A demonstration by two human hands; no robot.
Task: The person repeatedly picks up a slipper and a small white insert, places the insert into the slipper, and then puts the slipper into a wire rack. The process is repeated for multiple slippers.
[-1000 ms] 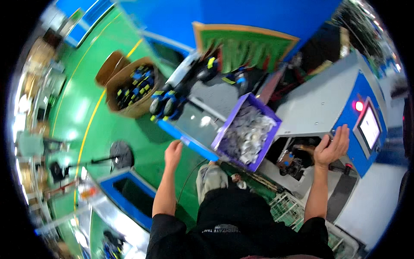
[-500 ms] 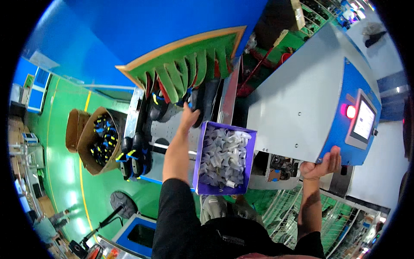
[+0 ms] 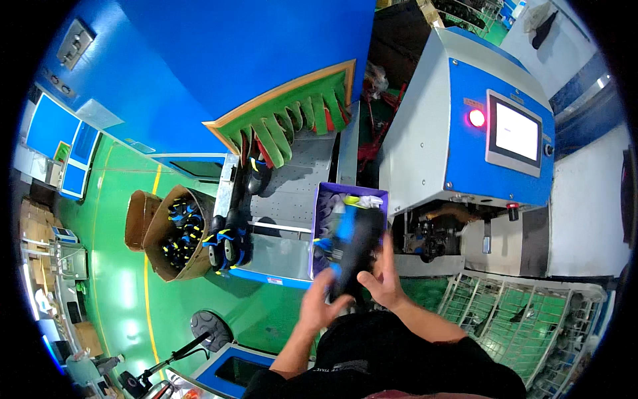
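Observation:
A black shoe [image 3: 362, 243] with blue and yellow parts is held above the purple box, close to my body, blurred by motion. My left hand [image 3: 320, 302] grips its near left end. Against its right side lies my right hand [image 3: 385, 279], thumb and fingers around the edge. The shoe hides much of the purple box [image 3: 311, 249], where whitish crumpled pieces [image 3: 327, 206] show at the far end. Another black shoe [image 3: 258, 178] sits on the perforated metal conveyor bed [image 3: 299, 173] by the green flaps.
Green and red strip flaps [image 3: 282, 133] hang from the blue machine [image 3: 232, 53]. A pair of shoes [image 3: 227, 246] stands at the conveyor's left edge, beside a cardboard box [image 3: 193, 269] of shoe parts. On my right are a grey-blue machine [image 3: 465, 166] with a lit screen and a wire rack [image 3: 498, 312].
My left hand has brought a shoe from the flaps back toward me. My right hand has left the machine at right and joined it on the shoe. The view has shifted.

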